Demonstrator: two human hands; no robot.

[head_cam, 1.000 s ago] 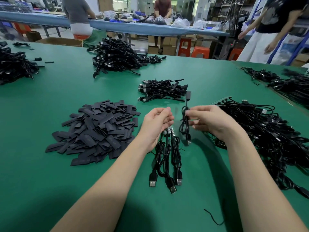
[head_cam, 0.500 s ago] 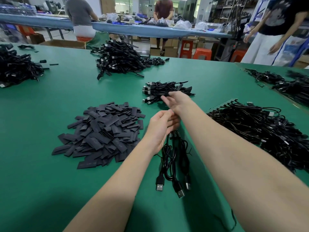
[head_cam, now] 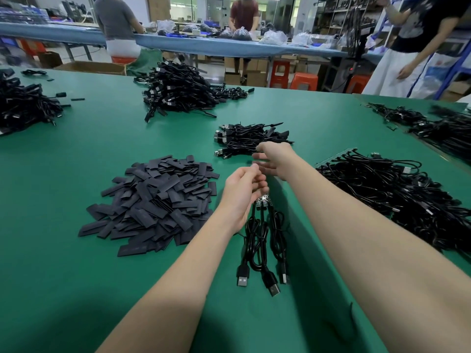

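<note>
Green workshop table (head_cam: pixel 76 276) carries heaps of cable. Left hand (head_cam: pixel 244 184) pinches the board ends of three black USB cables (head_cam: pixel 262 235), which run lengthwise back toward the person. Right hand (head_cam: pixel 277 159), fingers loosely spread and empty, hovers just beyond them over a small heap of black cables (head_cam: pixel 244 136).

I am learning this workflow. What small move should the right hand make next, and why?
Probably bring the right hand to the left hand and pull one of the three black USB cables from its grip: the right hand looks empty, by the small heap of black cables.
</note>
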